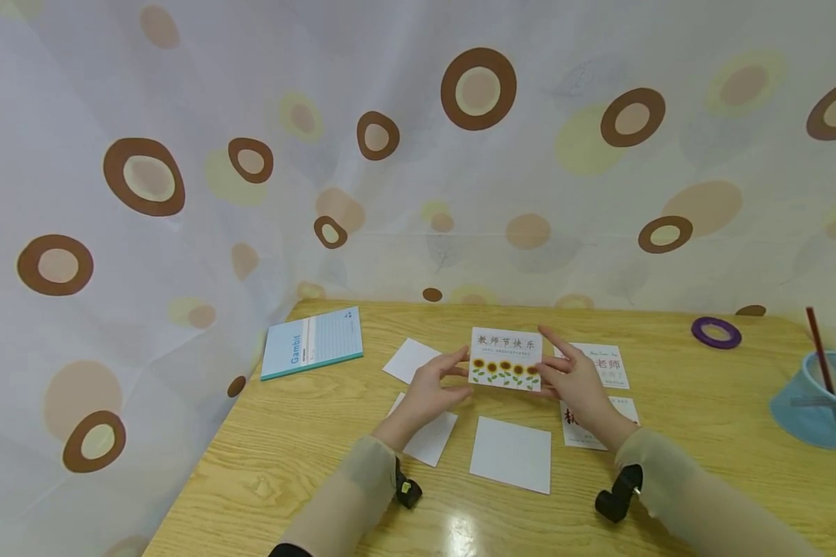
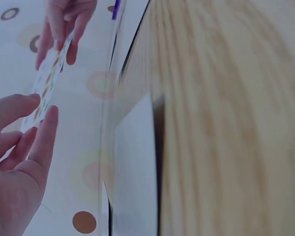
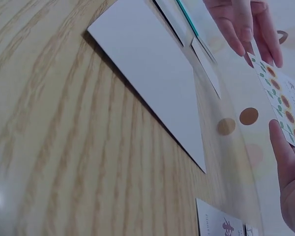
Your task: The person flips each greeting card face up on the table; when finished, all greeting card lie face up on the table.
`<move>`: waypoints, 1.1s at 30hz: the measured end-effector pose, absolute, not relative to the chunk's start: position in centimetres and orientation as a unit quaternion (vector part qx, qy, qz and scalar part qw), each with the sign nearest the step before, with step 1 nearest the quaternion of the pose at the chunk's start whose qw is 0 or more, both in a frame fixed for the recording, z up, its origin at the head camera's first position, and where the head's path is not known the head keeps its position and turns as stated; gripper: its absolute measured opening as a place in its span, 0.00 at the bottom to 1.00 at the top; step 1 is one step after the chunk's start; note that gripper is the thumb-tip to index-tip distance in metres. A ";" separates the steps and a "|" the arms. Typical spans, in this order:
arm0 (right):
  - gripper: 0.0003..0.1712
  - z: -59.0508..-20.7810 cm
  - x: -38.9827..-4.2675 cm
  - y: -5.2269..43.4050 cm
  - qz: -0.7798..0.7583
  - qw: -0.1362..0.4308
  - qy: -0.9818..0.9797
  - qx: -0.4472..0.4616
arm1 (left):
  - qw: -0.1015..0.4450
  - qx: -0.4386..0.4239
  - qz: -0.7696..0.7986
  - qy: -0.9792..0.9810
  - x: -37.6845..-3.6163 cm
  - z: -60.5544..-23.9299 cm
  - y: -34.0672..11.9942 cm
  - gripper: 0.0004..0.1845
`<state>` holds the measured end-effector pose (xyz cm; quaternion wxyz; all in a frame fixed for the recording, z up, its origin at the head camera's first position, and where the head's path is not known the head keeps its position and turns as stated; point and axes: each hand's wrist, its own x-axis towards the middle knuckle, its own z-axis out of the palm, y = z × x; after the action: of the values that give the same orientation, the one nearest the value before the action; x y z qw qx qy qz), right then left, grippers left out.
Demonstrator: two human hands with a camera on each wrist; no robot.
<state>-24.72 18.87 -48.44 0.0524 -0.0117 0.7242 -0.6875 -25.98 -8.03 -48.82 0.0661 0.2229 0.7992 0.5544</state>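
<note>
Greeting card [image 1: 505,358]: white, dark characters on top, row of yellow-orange sunflowers with green leaves below. Blank cards [image 1: 511,454]: plain white. Notebook [image 1: 312,343]: light blue, white lettering. Table [image 1: 704,402]: pale yellow wood grain. Tape ring [image 1: 716,332]: purple. Mesh pen cup [image 1: 818,402]: blue. Curtain [image 1: 418,155]: white, brown and yellow circles.

A: what's on that wooden desk [image 1: 669,480] then?

B: blue notepad [image 1: 313,342] near the far left corner, purple tape ring [image 1: 716,332] by the far edge on the right, blue mesh cup [image 1: 818,401] at the right edge.

A: and the middle?

B: blank white cards [image 1: 511,453], plus a couple of printed cards [image 1: 608,363] lying flat just right of them.
</note>
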 end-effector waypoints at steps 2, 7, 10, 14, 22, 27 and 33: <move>0.40 -48.4 -24.7 18.8 -0.693 0.055 0.719 -0.015 | 0.062 0.209 0.556 0.802 -25.9 -48.7 -7.9 0.38; 0.41 -48.2 -24.5 18.7 -0.695 0.056 0.716 -0.018 | 0.059 0.191 0.575 0.794 -25.8 -48.4 -7.7 0.37; 0.41 -48.1 -24.3 18.7 -0.695 0.054 0.716 -0.017 | 0.067 0.183 0.595 0.780 -25.9 -48.4 -7.7 0.37; 0.40 -47.9 -24.3 18.7 -0.690 0.045 0.722 -0.010 | 0.102 0.167 0.637 0.745 -26.1 -48.5 -7.6 0.38; 0.38 -47.3 -24.1 18.8 -0.667 0.028 0.745 -0.008 | 0.143 0.119 0.703 0.687 -26.3 -48.3 -6.9 0.37; 0.38 -47.2 -24.1 19.0 -0.653 0.021 0.757 -0.015 | 0.158 0.090 0.734 0.654 -26.2 -48.1 -6.5 0.36; 0.38 -47.4 -24.3 19.3 -0.656 0.015 0.754 -0.021 | 0.167 0.077 0.751 0.634 -26.2 -48.1 -6.3 0.35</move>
<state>-24.29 19.28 -47.42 0.0153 -0.0210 0.7544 -0.6559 -26.22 -6.30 -48.07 0.1665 0.0772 0.6342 0.7510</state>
